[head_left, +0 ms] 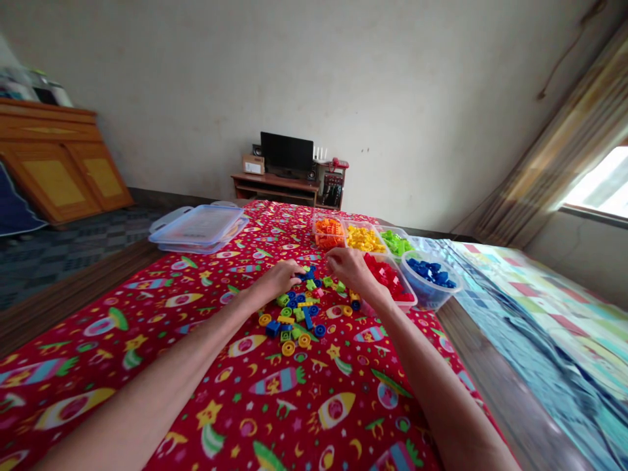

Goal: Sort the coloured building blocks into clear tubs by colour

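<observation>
**Both hands down in the loose bricks**

The fingers [298,267] of the left hand [286,275] curl down onto the far edge of the heap of small mixed-colour plastic bricks and rings [296,315]. Those of the right hand [349,267] bend over the heap's far right corner. Whether either hand has closed on a piece I cannot tell; the knuckles hide the tips.

The heap lies mid-cloth, between the two wrists and just near of them. The pieces are small and touch one another, so a pinch from above with thumb and forefinger on one piece would probably serve best. A sweeping hand could send the round rings rolling.

Just right of the right hand stands the clear plastic tub of red bricks [410,302], with the round clear bowl of blue bricks [428,296] beside it. Farther back are tubs of orange [328,230], yellow [364,239] and green [396,243].

The red rocket-print cloth [294,412] has plenty of open room near and left. Its right edge runs close past the blue bowl, so that side leaves little margin.
</observation>
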Demonstrator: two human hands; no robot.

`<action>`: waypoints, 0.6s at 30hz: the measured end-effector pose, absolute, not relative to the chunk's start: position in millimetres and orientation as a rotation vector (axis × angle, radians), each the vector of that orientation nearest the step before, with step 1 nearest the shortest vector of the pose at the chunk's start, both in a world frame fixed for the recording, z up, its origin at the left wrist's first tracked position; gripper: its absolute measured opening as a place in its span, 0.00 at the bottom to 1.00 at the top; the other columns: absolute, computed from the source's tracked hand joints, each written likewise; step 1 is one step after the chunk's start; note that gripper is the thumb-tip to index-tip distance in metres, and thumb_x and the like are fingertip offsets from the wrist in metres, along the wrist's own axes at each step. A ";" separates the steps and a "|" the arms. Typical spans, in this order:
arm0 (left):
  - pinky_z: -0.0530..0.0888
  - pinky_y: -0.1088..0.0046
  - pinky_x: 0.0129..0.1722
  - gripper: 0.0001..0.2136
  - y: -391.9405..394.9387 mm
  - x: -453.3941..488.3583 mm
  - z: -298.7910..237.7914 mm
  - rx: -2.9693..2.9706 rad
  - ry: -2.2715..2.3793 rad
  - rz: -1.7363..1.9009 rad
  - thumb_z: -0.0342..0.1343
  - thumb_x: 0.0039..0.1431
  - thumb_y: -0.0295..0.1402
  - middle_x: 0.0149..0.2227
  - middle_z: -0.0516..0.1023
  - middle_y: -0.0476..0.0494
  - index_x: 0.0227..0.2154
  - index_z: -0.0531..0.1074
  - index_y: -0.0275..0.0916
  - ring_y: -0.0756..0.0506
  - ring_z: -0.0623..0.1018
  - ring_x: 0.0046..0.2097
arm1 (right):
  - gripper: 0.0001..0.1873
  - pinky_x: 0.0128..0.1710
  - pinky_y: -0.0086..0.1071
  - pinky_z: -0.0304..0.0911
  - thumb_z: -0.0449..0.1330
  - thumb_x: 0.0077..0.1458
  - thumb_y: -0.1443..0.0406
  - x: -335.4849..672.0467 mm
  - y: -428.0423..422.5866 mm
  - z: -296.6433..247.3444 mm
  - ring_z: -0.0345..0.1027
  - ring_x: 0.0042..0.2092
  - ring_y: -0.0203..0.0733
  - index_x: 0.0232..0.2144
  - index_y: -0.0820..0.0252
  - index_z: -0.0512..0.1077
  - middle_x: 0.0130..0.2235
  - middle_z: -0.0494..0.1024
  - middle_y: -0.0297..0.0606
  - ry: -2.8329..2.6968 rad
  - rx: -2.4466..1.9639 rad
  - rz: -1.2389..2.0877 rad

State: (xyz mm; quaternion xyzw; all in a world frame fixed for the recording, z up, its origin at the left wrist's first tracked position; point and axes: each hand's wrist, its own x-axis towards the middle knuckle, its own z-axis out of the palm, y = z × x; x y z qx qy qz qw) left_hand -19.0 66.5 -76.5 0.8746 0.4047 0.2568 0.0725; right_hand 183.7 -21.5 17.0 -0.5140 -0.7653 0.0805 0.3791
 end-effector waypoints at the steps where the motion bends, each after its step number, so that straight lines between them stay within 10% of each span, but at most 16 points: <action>1: 0.72 0.71 0.42 0.10 66.6 -18.4 -77.1 2.608 1.242 0.778 0.58 0.51 0.27 0.37 0.79 0.43 0.37 0.78 0.40 0.45 0.77 0.40 | 0.13 0.28 0.27 0.51 0.53 0.52 0.73 183.3 -20.4 14.2 0.62 0.24 0.33 0.22 0.61 0.75 0.21 0.73 0.34 -1.966 -1.313 0.212; 12: 0.71 0.75 0.28 0.15 48.8 -32.3 -36.7 1.648 1.196 0.809 0.66 0.43 0.40 0.29 0.81 0.47 0.34 0.78 0.38 0.47 0.77 0.30 | 0.14 0.28 0.28 0.49 0.52 0.52 0.73 177.8 -11.8 -5.5 0.60 0.25 0.33 0.26 0.66 0.78 0.24 0.76 0.38 -2.119 -1.421 0.100; 18: 0.75 0.81 0.35 0.11 36.4 -26.0 -24.3 1.139 0.937 0.840 0.69 0.42 0.25 0.33 0.81 0.46 0.31 0.76 0.35 0.51 0.79 0.34 | 0.14 0.29 0.27 0.51 0.52 0.52 0.74 178.6 -11.0 -7.4 0.65 0.28 0.35 0.30 0.66 0.79 0.27 0.78 0.39 -2.136 -1.457 0.084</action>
